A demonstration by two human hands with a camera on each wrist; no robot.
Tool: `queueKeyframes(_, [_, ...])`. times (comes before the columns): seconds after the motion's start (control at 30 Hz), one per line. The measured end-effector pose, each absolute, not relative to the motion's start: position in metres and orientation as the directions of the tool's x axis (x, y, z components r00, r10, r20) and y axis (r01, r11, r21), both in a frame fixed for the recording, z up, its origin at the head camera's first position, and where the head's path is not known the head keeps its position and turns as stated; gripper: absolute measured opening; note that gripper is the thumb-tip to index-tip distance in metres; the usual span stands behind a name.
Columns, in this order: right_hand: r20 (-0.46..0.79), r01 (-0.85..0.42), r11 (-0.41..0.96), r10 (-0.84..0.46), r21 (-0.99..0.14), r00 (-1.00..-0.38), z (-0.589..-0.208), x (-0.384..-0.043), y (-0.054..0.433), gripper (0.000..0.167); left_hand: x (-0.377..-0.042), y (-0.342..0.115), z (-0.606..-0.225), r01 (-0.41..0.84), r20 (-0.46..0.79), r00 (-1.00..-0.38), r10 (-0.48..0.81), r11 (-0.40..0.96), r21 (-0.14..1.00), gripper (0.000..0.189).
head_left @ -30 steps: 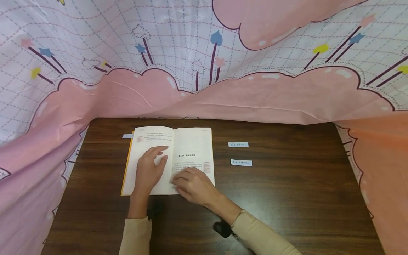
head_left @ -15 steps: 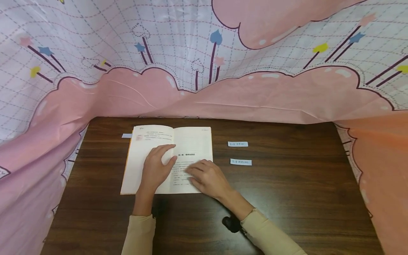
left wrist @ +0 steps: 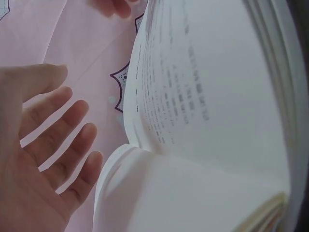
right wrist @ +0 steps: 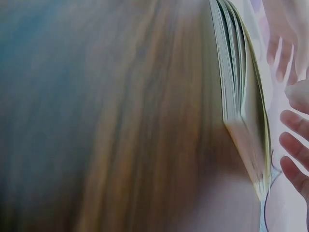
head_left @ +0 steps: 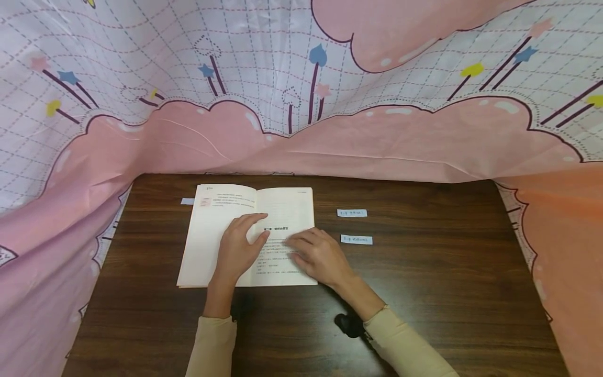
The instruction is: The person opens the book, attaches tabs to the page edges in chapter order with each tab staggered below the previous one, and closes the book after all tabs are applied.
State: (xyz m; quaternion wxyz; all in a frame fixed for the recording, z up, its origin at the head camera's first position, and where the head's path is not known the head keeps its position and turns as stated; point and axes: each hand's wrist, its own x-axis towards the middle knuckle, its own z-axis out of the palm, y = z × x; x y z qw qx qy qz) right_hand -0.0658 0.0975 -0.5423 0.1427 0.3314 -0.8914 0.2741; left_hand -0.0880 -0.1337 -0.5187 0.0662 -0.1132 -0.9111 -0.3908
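Note:
An open book (head_left: pixel 202 246) lies on the dark wooden table, its printed right page showing a bold chapter heading. My left hand (head_left: pixel 237 248) hovers over the middle of the book near the spine, fingers spread and relaxed, thumb apart. In the left wrist view that hand (left wrist: pixel 53 140) shows a bare palm beside the pages (left wrist: pixel 217 96). Over the lower right page is my right hand (head_left: pixel 322 256), its fingers loosely bent and pointing toward the spine. Only its fingertips (right wrist: pixel 292 142) show at the edge of the right wrist view, beside the page block.
Two pale blue handwritten paper strips, an upper strip (head_left: pixel 352 213) and a lower strip (head_left: pixel 356 240), lie right of the book. Another pale strip (head_left: pixel 187 201) sticks out at the book's upper left edge. A pink patterned cloth (head_left: pixel 301 157) hangs behind the table (head_left: pixel 447 272).
Both hands have slid to the right across the book, the right one from near the spine toward the outer edge. The orange cover edge at the left has become hidden under the left page.

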Motion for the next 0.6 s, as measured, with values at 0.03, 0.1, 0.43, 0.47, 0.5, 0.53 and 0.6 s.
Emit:
queueKeyframes(0.03, [0.435, -0.66, 0.638, -0.503, -0.396, -0.747, -0.543, -0.066, 0.101, 0.026, -0.088, -0.134, -0.519, 0.256, 0.208, -0.966, 0.154, 0.669, 0.698, 0.041])
queueKeyframes(0.1, [0.435, -0.64, 0.656, -0.479, -0.4, -0.762, -0.544, -0.067, 0.109, 0.026, -0.089, -0.134, -0.518, 0.252, 0.203, -0.967, 0.153, 0.673, 0.696, 0.041])
queueKeyframes(0.43, [0.417, -0.569, 0.719, -0.411, -0.399, -0.811, -0.548, -0.069, 0.139, 0.03, -0.087, -0.132, -0.517, 0.243, 0.178, -0.97, 0.165, 0.664, 0.707, 0.042])
queueKeyframes(0.47, [0.417, -0.568, 0.719, -0.409, -0.4, -0.812, -0.548, -0.069, 0.14, 0.031, -0.087, -0.131, -0.518, 0.246, 0.176, -0.969, 0.171, 0.659, 0.711, 0.042])
queueKeyframes(0.5, [0.417, -0.565, 0.723, -0.405, -0.399, -0.813, -0.548, -0.069, 0.141, 0.031, -0.087, -0.131, -0.518, 0.25, 0.175, -0.968, 0.178, 0.655, 0.713, 0.043])
queueKeyframes(0.53, [0.417, -0.561, 0.726, -0.402, -0.398, -0.816, -0.548, -0.069, 0.143, 0.032, -0.087, -0.13, -0.518, 0.254, 0.176, -0.967, 0.184, 0.653, 0.714, 0.043])
queueKeyframes(0.6, [0.415, -0.553, 0.732, -0.393, -0.399, -0.82, -0.548, -0.068, 0.146, 0.033, -0.086, -0.129, -0.518, 0.265, 0.176, -0.964, 0.2, 0.648, 0.714, 0.045])
